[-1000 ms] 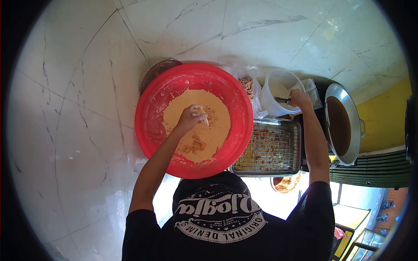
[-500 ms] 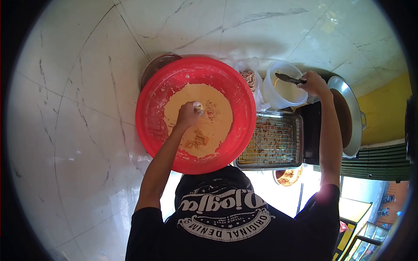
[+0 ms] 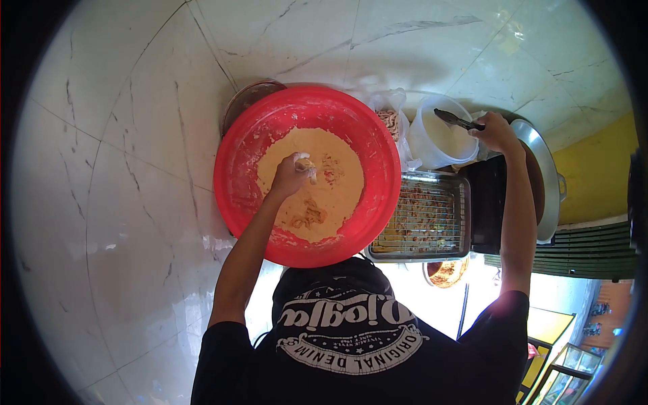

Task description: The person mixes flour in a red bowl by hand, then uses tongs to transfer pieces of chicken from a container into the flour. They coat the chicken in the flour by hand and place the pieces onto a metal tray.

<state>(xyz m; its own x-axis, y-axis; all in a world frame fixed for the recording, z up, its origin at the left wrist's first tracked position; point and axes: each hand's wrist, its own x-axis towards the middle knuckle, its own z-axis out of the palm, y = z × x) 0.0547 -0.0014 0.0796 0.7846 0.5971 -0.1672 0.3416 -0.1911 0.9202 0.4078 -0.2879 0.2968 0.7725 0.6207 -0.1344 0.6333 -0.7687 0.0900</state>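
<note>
A big red basin (image 3: 233, 196) holds a bed of pale flour (image 3: 341, 223). Over the flour is my left hand (image 3: 291, 175), its flour-coated fingers curled together; what they hold, if anything, is too small to name. Battered-looking pieces (image 3: 309, 214) lie in the flour near it. My right hand (image 3: 498, 133) grips dark tongs (image 3: 457, 120) above a white plastic bucket (image 3: 426, 145) of pale liquid. The tips of the tongs appear to carry nothing.
Beside the bucket stands a plastic bag (image 3: 389, 121) of pale strips. A metal tray with a wire rack (image 3: 422, 216) sits right of the basin. Further right is a large wok (image 3: 550, 196). A bowl of reddish food (image 3: 447, 273) is below the tray. Marbled tiles (image 3: 135, 223) surround these.
My right hand and the tongs have shifted slightly right. An orange streak near the tong tips no longer shows. My left hand has turned a little, showing more of its floury fingers.
</note>
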